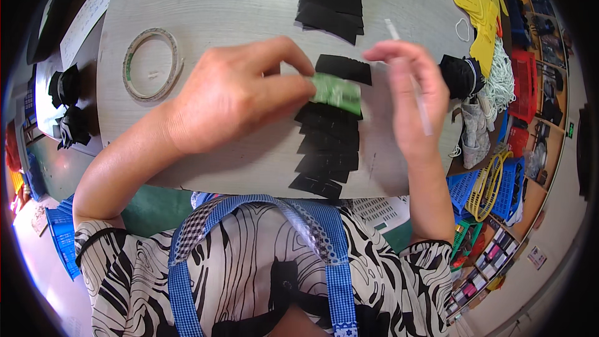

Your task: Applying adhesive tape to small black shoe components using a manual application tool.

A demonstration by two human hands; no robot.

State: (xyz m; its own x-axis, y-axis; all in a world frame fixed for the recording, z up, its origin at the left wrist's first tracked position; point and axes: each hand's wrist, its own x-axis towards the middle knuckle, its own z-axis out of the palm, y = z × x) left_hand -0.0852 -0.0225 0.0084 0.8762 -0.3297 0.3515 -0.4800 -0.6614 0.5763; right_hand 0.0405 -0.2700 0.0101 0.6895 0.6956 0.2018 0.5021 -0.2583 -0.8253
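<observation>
My left hand [234, 93] pinches one end of a small green rectangular card [337, 93], which is slightly blurred. The card lies over the upper part of a column of overlapping black flat pieces [327, 143] that runs toward the near table edge. One black piece [343, 68] shows just beyond the card. To the right, my right hand [415, 97] is raised beside the column and holds a slim white pen-like stick [424, 115] between thumb and fingers. The stick's far end points up and to the left, and the fingers hide its middle.
More black pieces [331, 9] are stacked at the far side of the table [243, 0]. A roll of tape [128, 65] lies at the left. Yellow pieces [471, 0], a tied black bundle [462, 77] and white cord [497, 78] sit along the right edge, near blue baskets [462, 190].
</observation>
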